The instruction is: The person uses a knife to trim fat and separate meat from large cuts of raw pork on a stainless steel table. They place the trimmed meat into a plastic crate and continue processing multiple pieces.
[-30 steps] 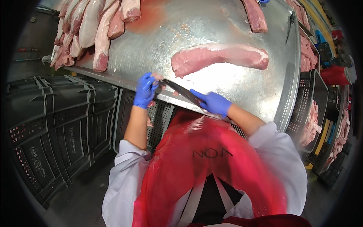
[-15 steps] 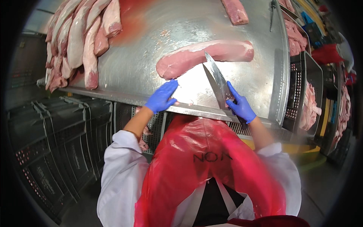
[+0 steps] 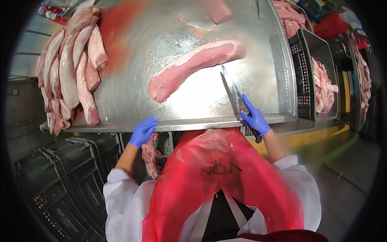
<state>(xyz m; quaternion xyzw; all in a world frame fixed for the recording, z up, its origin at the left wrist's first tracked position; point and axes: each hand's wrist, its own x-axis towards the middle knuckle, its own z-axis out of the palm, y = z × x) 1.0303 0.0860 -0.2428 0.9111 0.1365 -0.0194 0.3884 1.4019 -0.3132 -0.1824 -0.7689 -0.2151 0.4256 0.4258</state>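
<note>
A long pink pork loin (image 3: 189,68) lies slantwise across the steel table (image 3: 133,86). My right hand (image 3: 256,119), in a blue glove, grips the dark handle of a knife (image 3: 235,90) at the table's front edge. The blade points away from me, its tip close to the loin's lower side, and a dark shadow or reflection runs beside it. My left hand (image 3: 144,132), also gloved in blue, is at the front rim, apart from the meat. Its fingers are stretched out and nothing shows in them.
Several pork loins (image 3: 70,68) are heaped at the table's left. Another piece of meat (image 3: 219,12) lies at the far side. Right of the table, a dark crate (image 3: 301,70) holds pale trimmings (image 3: 322,86). Dark crates (image 3: 72,177) stand below left; meat scraps (image 3: 151,155) lie beneath the front rim.
My left hand has drawn back from the loin's near end toward me and left, to the table rim. The knife stays in my right hand. The whole view has shifted.
</note>
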